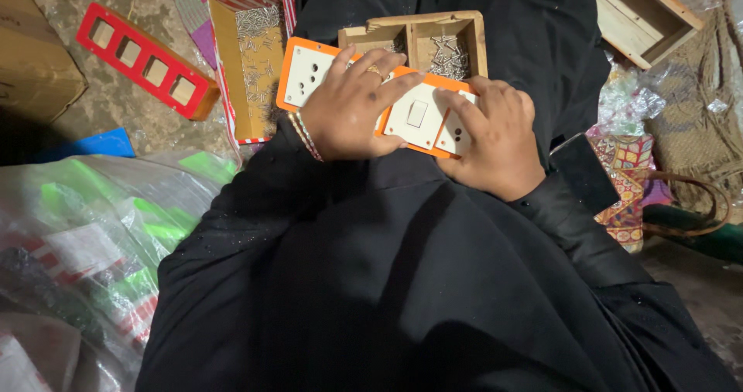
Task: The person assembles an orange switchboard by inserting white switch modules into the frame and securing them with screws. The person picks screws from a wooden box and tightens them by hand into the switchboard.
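2 hands grip the orange switch plate (414,117): left hand (352,106) on top, right hand (495,140) at its end.

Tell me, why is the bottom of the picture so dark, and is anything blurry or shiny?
In the head view, the black clothing fills the bottom and swallows the dim light; the left hand and right hand on the orange-edged switch plate look fairly sharp; the plastic bags at lower left are soft and carry pale glare; the far left edge lies in deep shadow.

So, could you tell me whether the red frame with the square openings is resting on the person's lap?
No, the red frame lies on the floor off to the side, apart from the switch plate held on the lap.
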